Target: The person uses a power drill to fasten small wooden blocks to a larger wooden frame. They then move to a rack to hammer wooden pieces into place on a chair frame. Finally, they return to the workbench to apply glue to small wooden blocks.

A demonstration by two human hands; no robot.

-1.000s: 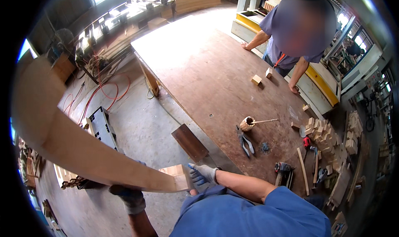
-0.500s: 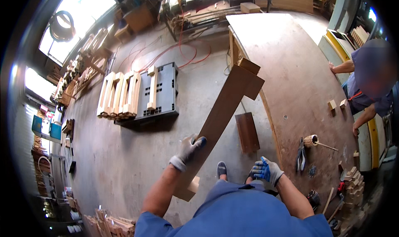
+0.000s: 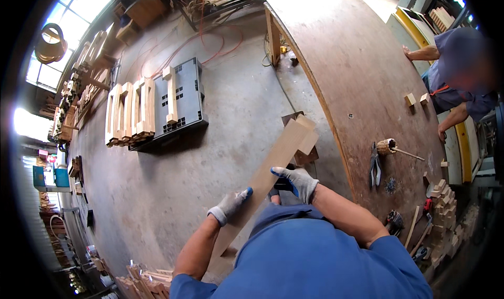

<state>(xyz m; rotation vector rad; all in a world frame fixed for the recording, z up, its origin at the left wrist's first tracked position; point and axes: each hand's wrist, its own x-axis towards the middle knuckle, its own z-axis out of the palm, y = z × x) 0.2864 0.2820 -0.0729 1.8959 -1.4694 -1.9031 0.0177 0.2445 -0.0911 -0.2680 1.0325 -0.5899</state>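
A long wooden board with a block across its far end lies slantwise in front of my body, off the floor. My left hand, in a grey glove with blue palm, is closed on its left edge. On the other edge, nearer the block, my right hand in a matching glove is closed as well, thumb on the upper face. The fingers of both hands are partly hidden under the wood. Below the board's far end, a dark brown wooden piece shows in part on the floor.
A large wooden table stands to the right, with pliers, a brush-like tool and small blocks. Across it is another person. Left, a black plastic pallet bears several pale wooden frames. A red hose crosses the floor.
My right hand has come up from beside my body and taken hold of the board. The board has come lower and closer, its lighter face now showing upward. The view has shifted.
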